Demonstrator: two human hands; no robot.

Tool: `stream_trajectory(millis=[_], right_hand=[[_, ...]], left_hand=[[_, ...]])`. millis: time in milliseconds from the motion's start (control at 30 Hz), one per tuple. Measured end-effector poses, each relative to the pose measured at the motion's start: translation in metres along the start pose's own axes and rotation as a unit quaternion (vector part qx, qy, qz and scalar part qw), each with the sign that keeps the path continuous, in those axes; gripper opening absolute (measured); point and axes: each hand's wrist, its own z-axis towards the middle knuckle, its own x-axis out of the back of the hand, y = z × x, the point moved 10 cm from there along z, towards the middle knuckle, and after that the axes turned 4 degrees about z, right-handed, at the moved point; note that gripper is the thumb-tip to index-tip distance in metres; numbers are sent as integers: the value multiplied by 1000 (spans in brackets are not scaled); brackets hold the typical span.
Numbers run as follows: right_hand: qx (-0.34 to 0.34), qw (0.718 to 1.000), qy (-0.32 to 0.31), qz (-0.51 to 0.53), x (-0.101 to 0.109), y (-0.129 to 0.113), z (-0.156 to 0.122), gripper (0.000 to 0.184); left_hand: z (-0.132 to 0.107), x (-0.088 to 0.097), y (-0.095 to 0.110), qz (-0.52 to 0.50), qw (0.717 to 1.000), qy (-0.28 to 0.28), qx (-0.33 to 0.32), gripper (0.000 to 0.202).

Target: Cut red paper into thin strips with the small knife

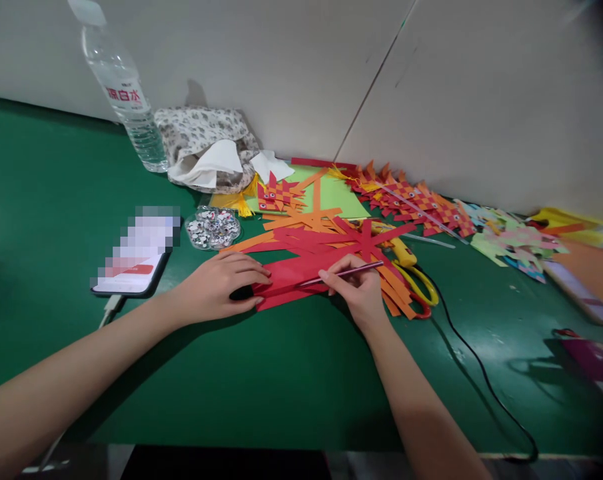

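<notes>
A sheet of red paper (301, 269) lies on the green table in front of me. My left hand (228, 283) presses down on its left end, fingers stretched out and thumb apart along the near edge. In a writing grip, my right hand (356, 283) is shut on a slim dark pencil (364, 269); its tip points left onto the paper. Between the pencil tip and my left hand runs a narrow darker red strip, and I cannot tell whether it is a separate piece. Loose red strips (308, 239) and orange strips (398, 293) lie behind the sheet and beside my right hand.
Behind stand a water bottle (126, 93) and a tissue pouch (206, 143). A phone (138, 257) on a cable and a bag of googly eyes (212, 228) lie left. Woven paper fish (416, 200), a yellow glue gun (404, 253) with a black cord, and scissors handles (424, 287) lie right.
</notes>
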Motion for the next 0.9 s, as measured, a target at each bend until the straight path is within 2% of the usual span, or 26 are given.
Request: stream_trajectory(millis=[133, 333, 467, 567, 800, 900], right_hand=[[11, 1000, -1, 25, -3, -3, -1, 27], [-21, 997, -67, 9, -44, -2, -12, 27], [-31, 995, -89, 14, -56, 1, -14, 27], [-29, 996, -83, 8, -50, 3, -12, 28], [3, 1000, -24, -6, -14, 0, -3, 26], [13, 1000, -14, -7, -9, -3, -2, 25]], left_hand=[[0, 0, 0, 1, 1000, -2, -3, 26], [1, 0, 1, 5, 1000, -4, -7, 27], [1, 0, 1, 7, 1000, 0, -8, 26], [1, 1, 2, 8, 1000, 5, -10, 26], [0, -1, 0, 5, 1000, -3, -2, 27], [0, -1, 0, 5, 1000, -1, -2, 26]])
